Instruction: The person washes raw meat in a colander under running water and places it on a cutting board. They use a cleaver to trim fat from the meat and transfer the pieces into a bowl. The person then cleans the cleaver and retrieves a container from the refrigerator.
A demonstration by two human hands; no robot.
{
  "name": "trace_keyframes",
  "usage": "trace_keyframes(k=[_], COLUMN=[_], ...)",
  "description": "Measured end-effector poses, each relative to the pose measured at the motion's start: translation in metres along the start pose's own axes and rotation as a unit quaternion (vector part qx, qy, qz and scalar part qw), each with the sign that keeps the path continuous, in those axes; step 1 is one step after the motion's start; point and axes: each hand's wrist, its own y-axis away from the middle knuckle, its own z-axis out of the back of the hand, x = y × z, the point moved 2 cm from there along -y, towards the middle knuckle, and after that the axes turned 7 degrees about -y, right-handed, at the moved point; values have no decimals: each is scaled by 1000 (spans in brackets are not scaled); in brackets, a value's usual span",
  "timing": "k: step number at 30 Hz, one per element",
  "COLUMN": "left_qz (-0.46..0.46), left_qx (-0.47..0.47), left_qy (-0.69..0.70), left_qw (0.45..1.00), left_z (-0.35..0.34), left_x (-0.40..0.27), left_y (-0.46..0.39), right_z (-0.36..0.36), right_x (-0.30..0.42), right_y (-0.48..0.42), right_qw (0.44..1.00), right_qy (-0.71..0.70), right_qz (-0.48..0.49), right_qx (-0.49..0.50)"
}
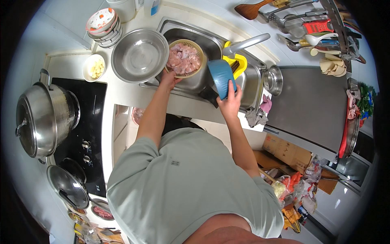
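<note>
My left hand (171, 80) grips the near rim of a cream plastic strainer basket (202, 58) over the left basin of the steel double sink (195, 87). Pieces of raw pale-pink meat, apparently chicken, (184, 58) fill the basket. With my right hand (230, 102) I hold a blue bowl (221, 78), tipped on its side, to the right of the basket. Its inside is turned away from view. A yellow plastic drainer (241, 62) with dark sticks in it sits behind the bowl, partly hidden. The faucet (248, 45) reaches in above the drainer.
A wide steel basin (140, 56) overlaps the sink's left edge. Beyond it stand stacked bowls (102, 23) and a bowl of peeled garlic cloves (93, 67). A lidded steel pot (39, 119) is on the black cooktop (91, 116). Right of the sink are a steel bowl (273, 80) and cloths (256, 117).
</note>
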Motion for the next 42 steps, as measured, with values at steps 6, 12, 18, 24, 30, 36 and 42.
trace_keyframes(k=[6, 12, 18, 24, 30, 36, 42], left_qz=[-11, -63, -60, -70, -76, -95, -67], left_qx=[21, 19, 40, 13, 8, 1, 10], left_qy=[53, -30, -69, -67, -30, -19, 5], left_qw=[998, 997, 995, 995, 997, 995, 998], left_z=[-33, -58, -54, -66, -58, -26, -14], left_x=[-4, -27, -41, -42, -50, -34, -24], left_y=[22, 41, 70, 56, 69, 65, 89], right_z=[17, 38, 49, 35, 30, 22, -2], right_x=[-17, -24, -36, -35, -25, -22, -42], right_y=[2, 7, 22, 16, -3, -14, -17], right_qw=[996, 991, 971, 977, 986, 993, 982], right_qy=[-14, -36, -109, -118, -104, -70, -126], right_qz=[-34, -52, -160, -124, -62, -66, -136], right_qx=[-82, -119, -138, -125, -118, -64, -39])
